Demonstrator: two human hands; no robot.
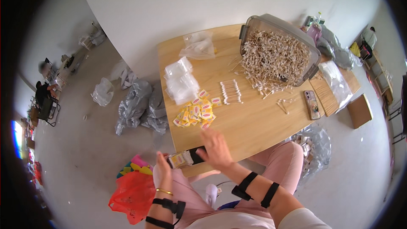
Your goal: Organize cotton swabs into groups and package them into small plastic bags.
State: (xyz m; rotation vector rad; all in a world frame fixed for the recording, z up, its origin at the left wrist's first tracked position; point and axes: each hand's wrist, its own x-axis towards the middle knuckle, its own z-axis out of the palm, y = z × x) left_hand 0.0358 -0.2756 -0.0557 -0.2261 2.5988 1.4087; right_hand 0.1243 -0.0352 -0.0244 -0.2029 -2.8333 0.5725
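A small black tray (196,156) lies at the table's near edge, with cotton swabs and a yellow card (178,160) at its left end. My left hand (163,167) is curled against that end, gripping the pack of swabs; part of its fingers is hidden. Over the tray's right end, my right hand (218,149) has its fingers stretched out, the thumb close to the black surface. Beyond the hands is a heap of yellow, white and red cards (197,112). A neat row of cotton swabs (230,91) lies to its right, and clear plastic bags (181,80) are stacked behind it.
A grey bin (311,51) tipped on its side spills loose swabs (275,57) over the table (258,121). A phone (312,104) lies at the right edge. A red plastic bag (133,197) is at lower left; grey plastic bags (135,104) lie on the floor.
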